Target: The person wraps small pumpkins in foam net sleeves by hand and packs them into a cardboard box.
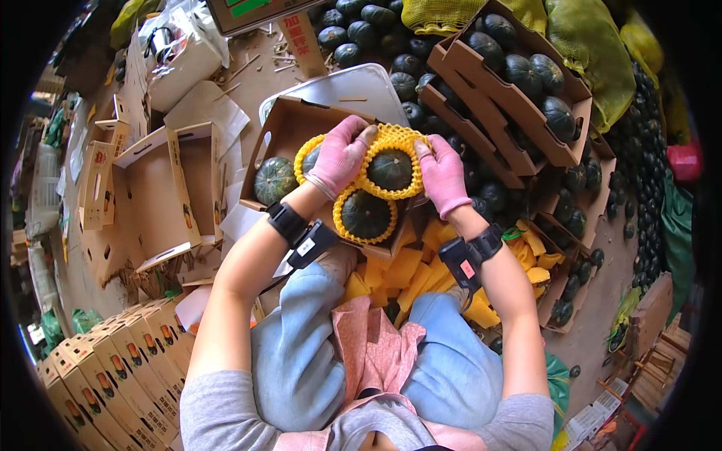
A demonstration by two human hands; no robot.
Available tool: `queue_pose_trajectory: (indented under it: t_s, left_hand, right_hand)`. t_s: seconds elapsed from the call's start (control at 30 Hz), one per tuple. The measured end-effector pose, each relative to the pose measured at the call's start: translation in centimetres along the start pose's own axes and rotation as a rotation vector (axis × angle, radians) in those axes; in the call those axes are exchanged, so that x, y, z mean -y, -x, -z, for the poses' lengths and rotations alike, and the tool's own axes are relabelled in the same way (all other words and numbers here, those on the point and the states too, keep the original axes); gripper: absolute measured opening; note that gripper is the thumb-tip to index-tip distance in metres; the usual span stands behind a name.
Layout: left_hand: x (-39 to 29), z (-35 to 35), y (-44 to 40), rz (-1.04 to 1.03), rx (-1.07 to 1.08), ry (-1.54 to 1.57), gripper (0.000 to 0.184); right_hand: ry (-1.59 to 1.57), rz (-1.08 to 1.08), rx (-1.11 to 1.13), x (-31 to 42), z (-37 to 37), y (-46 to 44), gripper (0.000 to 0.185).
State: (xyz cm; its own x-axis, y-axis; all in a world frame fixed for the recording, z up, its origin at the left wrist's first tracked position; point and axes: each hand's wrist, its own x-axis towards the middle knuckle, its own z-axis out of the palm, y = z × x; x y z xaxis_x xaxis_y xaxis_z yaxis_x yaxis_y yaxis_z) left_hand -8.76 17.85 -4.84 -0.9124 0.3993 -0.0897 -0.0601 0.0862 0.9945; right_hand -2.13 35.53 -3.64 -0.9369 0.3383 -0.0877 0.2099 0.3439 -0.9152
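In front of me is a cardboard box (265, 150) with dark green squashes in it. My left hand (340, 159), in a pink glove, pinches the upper left edge of a yellow foam net (402, 135). The pink-gloved right hand (442, 174) grips the right side of the same net. Inside that net sits a green squash (390, 170). Just below it lies a second netted squash (365, 216). A third netted squash (311, 159) is partly covered by my left hand. At the box's left end rests a squash without a net (275, 180).
The box is on a scale platform (368, 79); its display (248, 6) is above. Flat yellow foam nets (410, 274) lie by my legs. Stacked boxes of squashes (519, 83) stand right. Unfilled cartons (154, 195) and folded printed cartons (113, 368) are left.
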Motion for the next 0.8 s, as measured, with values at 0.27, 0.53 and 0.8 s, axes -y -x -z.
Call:
queue_pose_trajectory:
  t_s: [0.27, 0.53, 0.8]
  left_hand:
    - [-2.4, 0.0, 1.6, -0.304, -0.264, -0.456, 0.031]
    - [-2.7, -0.1, 5.3, -0.512, -0.082, -0.840, 0.046]
    - [-1.4, 1.3, 4.2, -0.285, 0.106, -0.505, 0.068]
  right_hand:
    - [0.391, 0.186, -0.124, 1.1, -0.6, 0.3, 0.025]
    - [0.425, 0.618, -0.022, 3.3, 0.6, 3.4, 0.007]
    - [0.377, 0.304, 0.052, 2.2, 0.0, 4.2, 0.020]
